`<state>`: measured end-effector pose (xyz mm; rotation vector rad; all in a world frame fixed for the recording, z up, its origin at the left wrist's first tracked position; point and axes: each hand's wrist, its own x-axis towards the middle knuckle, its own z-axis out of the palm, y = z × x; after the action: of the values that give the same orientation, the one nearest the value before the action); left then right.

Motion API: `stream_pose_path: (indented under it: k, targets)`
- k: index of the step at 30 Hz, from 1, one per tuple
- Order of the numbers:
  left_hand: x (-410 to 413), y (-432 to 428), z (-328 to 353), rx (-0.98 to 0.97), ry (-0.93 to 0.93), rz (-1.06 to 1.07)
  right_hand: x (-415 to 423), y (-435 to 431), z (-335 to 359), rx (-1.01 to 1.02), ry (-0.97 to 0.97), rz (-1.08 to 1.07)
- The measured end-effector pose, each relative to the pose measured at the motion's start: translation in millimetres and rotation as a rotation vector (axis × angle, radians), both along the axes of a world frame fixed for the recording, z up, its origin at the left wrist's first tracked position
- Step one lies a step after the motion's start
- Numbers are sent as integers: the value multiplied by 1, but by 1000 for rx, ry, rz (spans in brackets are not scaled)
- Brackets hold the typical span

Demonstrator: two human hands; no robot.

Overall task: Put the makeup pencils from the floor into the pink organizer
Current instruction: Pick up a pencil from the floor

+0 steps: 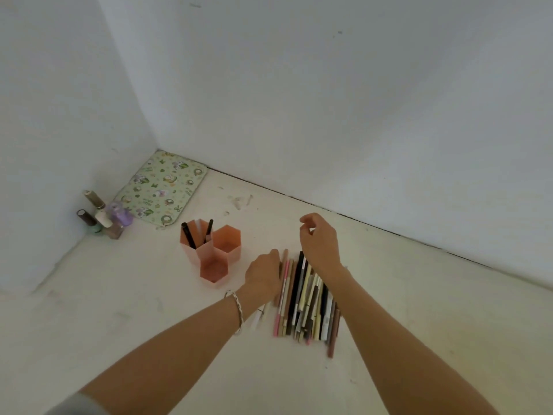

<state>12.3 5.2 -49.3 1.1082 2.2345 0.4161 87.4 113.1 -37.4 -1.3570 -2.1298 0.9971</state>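
so, counts first: one pink organizer (229, 250) made of three hexagon cups stuck together, a tall one at the back left, a mid one on the right and a short one in front. two dark pencils (189, 236) stand tilted in the tall cup, with something pale between them that i can't make out. the other two cups look bare inside from this angle.

the rest of the makeup pencils (302, 301) lie side by side in one tight row on the floor (149, 324), just to the right of the organizer. roughly twenty, but they overlap too much for a real count. pinks, browns, blacks, creams.

around it: a flowery green mat (161, 190) flat in the corner where the walls meet, and a cluster of little bottles (103, 218) by the left wall, five or six. nothing sits between the row and the cups.

left hand (263, 274), with a thin bracelet (238, 310) on the wrist, is at the row's left edge, fingers bent down onto the outermost pencils. can't tell if it's really gripping any or only touching. right hand (318, 241) hangs above the row's far end, fingers loosely curled, holding nothing.
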Motion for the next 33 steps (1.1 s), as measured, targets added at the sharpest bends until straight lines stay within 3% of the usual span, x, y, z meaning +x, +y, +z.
stream_pose_path:
  k: [7, 12, 15, 19, 25, 30, 33]
  targets:
    - [-37, 13, 56, 516, -151, 150, -16, -1, -17, -165, -324, 73]
    - [-56, 8, 93, 861, -134, 304, -24, -11, -32, -6, -573, 182]
    - [-62, -2, 103, 960, -126, 395, -23, -19, -40, 29, -598, 211]
    - [-90, -20, 124, 1057, -76, 497, -24, -12, -24, -97, -274, 20]
    - [-143, -54, 132, 1085, 55, 680, -44, 9, 51, 43, 287, -203]
    - [-137, -66, 99, 993, 75, 540, -72, -12, 94, 146, 509, -156]
    - [-136, -77, 71, 832, 113, 398, -82, -31, 108, 170, 570, -124]
